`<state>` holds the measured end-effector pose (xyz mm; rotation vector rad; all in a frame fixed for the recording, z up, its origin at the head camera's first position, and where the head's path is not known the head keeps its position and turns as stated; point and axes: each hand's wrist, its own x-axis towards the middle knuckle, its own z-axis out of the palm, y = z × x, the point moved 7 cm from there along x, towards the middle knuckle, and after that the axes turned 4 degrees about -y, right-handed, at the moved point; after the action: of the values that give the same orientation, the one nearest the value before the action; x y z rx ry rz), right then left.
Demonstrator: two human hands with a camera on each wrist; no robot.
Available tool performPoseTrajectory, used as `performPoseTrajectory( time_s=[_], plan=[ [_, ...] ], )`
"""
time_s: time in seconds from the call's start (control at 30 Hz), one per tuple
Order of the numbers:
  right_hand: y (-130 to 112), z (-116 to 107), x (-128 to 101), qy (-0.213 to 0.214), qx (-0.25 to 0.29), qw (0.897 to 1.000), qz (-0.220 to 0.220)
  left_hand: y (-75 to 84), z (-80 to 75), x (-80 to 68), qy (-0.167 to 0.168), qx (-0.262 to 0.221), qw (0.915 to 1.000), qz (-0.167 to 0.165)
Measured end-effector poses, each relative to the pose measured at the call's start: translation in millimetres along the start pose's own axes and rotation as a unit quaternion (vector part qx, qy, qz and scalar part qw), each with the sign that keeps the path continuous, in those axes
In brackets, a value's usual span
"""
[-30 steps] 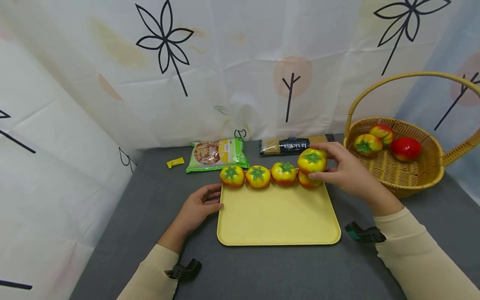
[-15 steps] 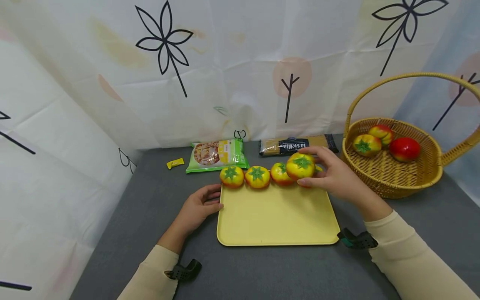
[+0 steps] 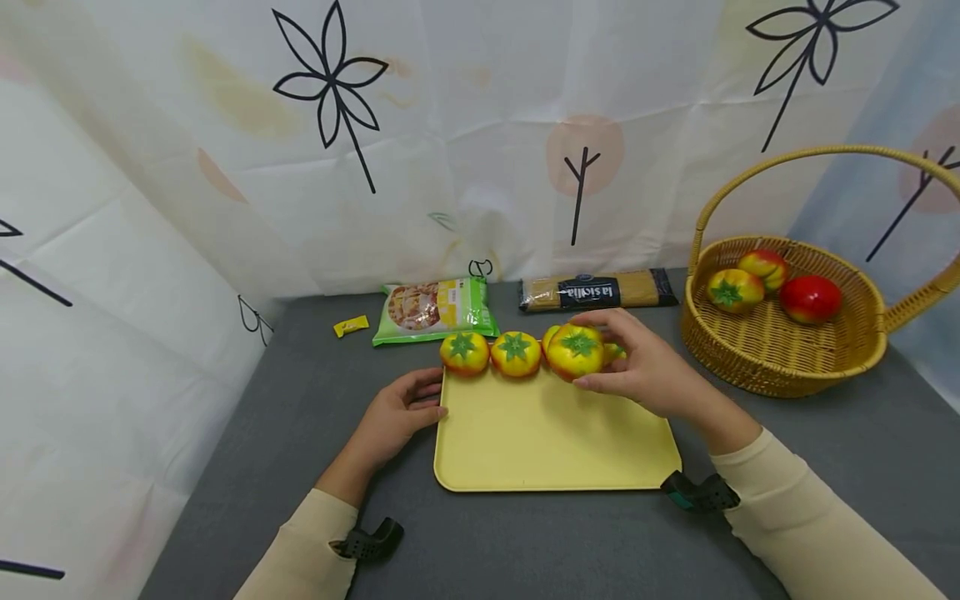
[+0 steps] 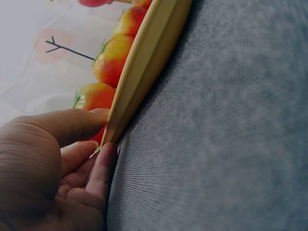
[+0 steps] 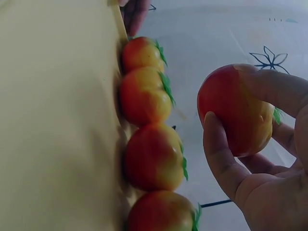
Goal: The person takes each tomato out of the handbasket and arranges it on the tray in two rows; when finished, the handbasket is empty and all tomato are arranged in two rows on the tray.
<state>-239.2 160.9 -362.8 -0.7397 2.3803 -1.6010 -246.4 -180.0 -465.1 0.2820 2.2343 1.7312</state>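
Yellow-red fruit pinched in right hand, raised over the far side of the yellow tray; four similar fruits lined along its far edge. Left hand grips tray's left rim between thumb and fingers. Green snack bag and pasta packet beyond, small yellow packet farther left, wicker basket holding three fruits far right.

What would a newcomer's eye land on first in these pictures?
Probably the red-and-yellow fruit with a leafy green top, held in the right hand over the far part of the yellow tray. Next comes the row of four similar fruits along the tray's far edge. The wicker basket with its tall handle also stands out at the far right, holding three more pieces.
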Motion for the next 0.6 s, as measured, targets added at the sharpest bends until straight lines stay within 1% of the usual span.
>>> performPoseTrajectory(
  time_s=[0.1,0.33,0.6],
  plan=[
    [0,9,2,-0.013,-0.003,1.000,-0.008,-0.2,-0.1,-0.1,0.001,0.001,1.0000,0.001],
    [-1,30,4,-0.039,0.021,0.999,-0.029,0.4,-0.2,-0.8,0.001,0.002,1.0000,-0.003],
    [2,52,7,-0.060,0.020,0.998,-0.012,2.6,-0.2,-0.5,0.004,0.005,1.0000,-0.006]
  ],
)
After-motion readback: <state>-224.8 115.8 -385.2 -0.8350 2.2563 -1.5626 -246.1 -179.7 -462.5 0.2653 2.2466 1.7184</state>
